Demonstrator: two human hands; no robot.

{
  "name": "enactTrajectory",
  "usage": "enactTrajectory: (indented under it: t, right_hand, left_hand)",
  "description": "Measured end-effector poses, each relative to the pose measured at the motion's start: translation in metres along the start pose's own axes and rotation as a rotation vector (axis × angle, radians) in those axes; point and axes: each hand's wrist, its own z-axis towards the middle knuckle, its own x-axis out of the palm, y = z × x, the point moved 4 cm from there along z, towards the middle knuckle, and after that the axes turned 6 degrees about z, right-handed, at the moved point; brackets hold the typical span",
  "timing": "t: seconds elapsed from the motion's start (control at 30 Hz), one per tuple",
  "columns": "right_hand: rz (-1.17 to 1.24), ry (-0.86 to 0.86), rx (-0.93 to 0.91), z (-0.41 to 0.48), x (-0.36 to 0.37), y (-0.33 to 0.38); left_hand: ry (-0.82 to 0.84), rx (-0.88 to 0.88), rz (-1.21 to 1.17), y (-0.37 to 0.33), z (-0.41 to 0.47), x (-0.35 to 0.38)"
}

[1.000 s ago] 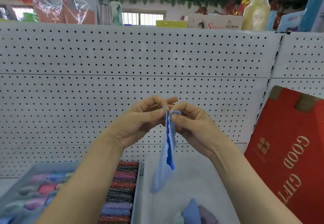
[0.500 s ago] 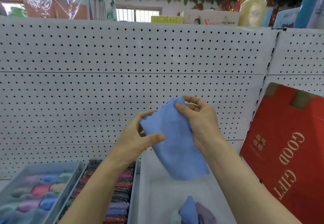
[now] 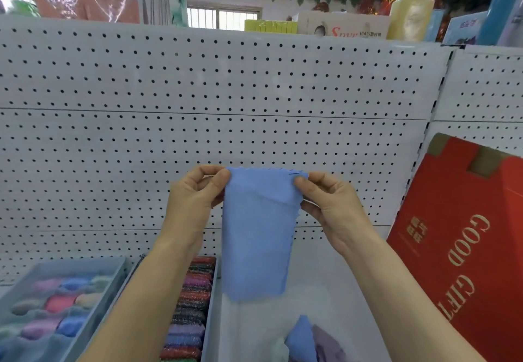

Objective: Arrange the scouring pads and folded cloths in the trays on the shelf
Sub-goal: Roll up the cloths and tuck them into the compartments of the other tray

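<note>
**Squaring up a blue cloth above its tray**

Both hands are holding the blue cloth (image 3: 257,237) up in front of the pegboard back panel (image 3: 198,92). The left hand (image 3: 195,200) is pinching the upper left corner between thumb and forefinger. The right hand (image 3: 336,208) is pinching the upper right corner in the same way. The two hands are being kept apart so that the scalloped top edge is pulled straight and level. The rest of the cloth is hanging freely, which lets its weight draw out wrinkles before the next fold. A slanting flap near the top suggests the cloth is already doubled once.

The cloth is hanging over the far end of the white tray (image 3: 334,291), the rightmost of three on the shelf and probably its destination. Two folded cloths, one blue (image 3: 301,339) and one lilac (image 3: 328,344), are already lying at that tray's near end. Striped scouring pads (image 3: 192,305) are standing on edge in a tight row in the middle tray (image 3: 211,305), a packing that fills it. Pastel pads (image 3: 56,313) are lying in the left tray (image 3: 111,282). A red gift box (image 3: 464,248) is leaning at the shelf's right end.
</note>
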Motion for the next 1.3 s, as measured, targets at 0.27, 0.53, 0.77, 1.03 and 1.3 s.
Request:
enactTrajectory:
  t: [0.27, 0.53, 0.77, 1.03, 1.3]
  right_hand:
    - [0.019, 0.515, 0.013, -0.008, 0.031, 0.012]
    - [0.107, 0.497, 0.020, -0.008, 0.056, -0.001]
    - [0.120, 0.290, -0.048, 0.000, 0.055, -0.001]
    - [-0.115, 0.043, -0.196, 0.005, 0.038, -0.020]
    - [-0.292, 0.059, 0.033, -0.030, 0.030, -0.091]
  left_hand:
    - [0.598, 0.014, 0.030, -0.036, -0.010, 0.022]
    - [0.606, -0.117, -0.042, -0.028, -0.009, 0.029]
    - [0.420, 0.032, 0.221, -0.040, -0.007, 0.011]
    - [0.209, 0.070, 0.345, -0.038, 0.002, 0.019]
    - [0.087, 0.061, 0.268, -0.046, 0.014, 0.017]
